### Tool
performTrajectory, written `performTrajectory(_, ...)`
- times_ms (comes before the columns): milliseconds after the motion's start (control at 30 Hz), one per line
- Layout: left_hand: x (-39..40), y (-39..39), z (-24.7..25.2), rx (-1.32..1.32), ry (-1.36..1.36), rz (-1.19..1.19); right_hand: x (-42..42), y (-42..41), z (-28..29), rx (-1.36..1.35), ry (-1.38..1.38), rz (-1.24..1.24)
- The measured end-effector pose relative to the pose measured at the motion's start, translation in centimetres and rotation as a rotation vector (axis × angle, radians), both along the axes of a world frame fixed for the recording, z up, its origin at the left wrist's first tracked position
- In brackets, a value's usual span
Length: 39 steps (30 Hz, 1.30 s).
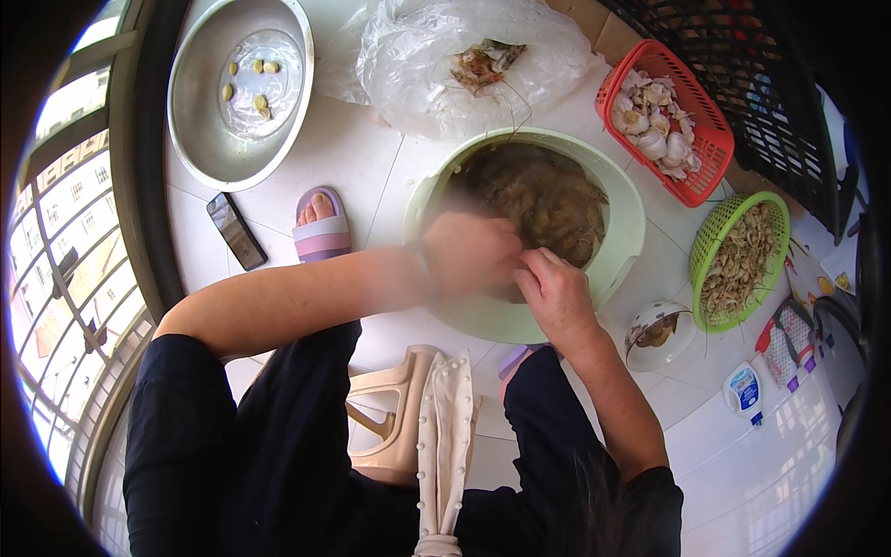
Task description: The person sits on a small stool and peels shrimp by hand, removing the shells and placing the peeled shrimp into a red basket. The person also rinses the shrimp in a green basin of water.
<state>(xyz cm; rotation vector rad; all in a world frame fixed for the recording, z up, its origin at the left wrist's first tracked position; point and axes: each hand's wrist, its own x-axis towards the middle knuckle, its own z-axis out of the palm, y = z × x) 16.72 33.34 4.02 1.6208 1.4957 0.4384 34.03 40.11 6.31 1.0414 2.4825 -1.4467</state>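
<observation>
A pale green plastic basin [621, 209] stands on the tiles before me, holding murky brownish water with shrimp [550, 191] in it. Over its near side, my left hand [473, 250] is blurred and its fingers curl inward. My right hand [560, 296] meets it above the basin, with thumb and fingertips drawn together. Whatever may lie between the fingers is hidden by the blur and the hands themselves. To the right of the basin, a patterned bowl [637, 355] contains some brownish pieces. Beyond it stands a green colander [783, 230] filled with small shrimp or shrimp shells.
Garlic bulbs fill part of a red basket [713, 150]. Shrimp scraps rest on a clear plastic bag [418, 76]. Several garlic cloves lie in a steel basin [191, 115]. A phone [237, 232], white bottle [743, 390] and beige stool [397, 418] are nearby.
</observation>
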Motion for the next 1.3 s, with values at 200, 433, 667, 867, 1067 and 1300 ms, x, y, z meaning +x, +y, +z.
performTrajectory(200,0.8,0.3,0.5,0.008,0.022,0.185,-0.5,0.3,0.1,-0.060,0.020,-0.105)
performTrajectory(433,0.3,0.0,0.7,0.008,-0.055,0.266,-0.3,0.3,0.2,-0.091,0.030,-0.137)
performTrajectory(667,0.1,-0.3,0.7,0.047,-0.112,0.293,-0.1,0.3,0.2,-0.111,0.036,-0.200)
performTrajectory(867,-0.7,-0.5,0.2,0.023,-0.092,0.322,0.4,0.7,0.2,-0.140,0.025,-0.247)
performTrajectory(1067,-1.2,-0.7,0.6,0.152,-0.016,0.101,0.4,0.9,0.3,-0.088,-0.001,-0.203)
performTrajectory(1300,-0.9,-0.1,0.6,0.048,-0.030,-0.002,0.0,0.8,0.7,0.141,0.007,0.009)
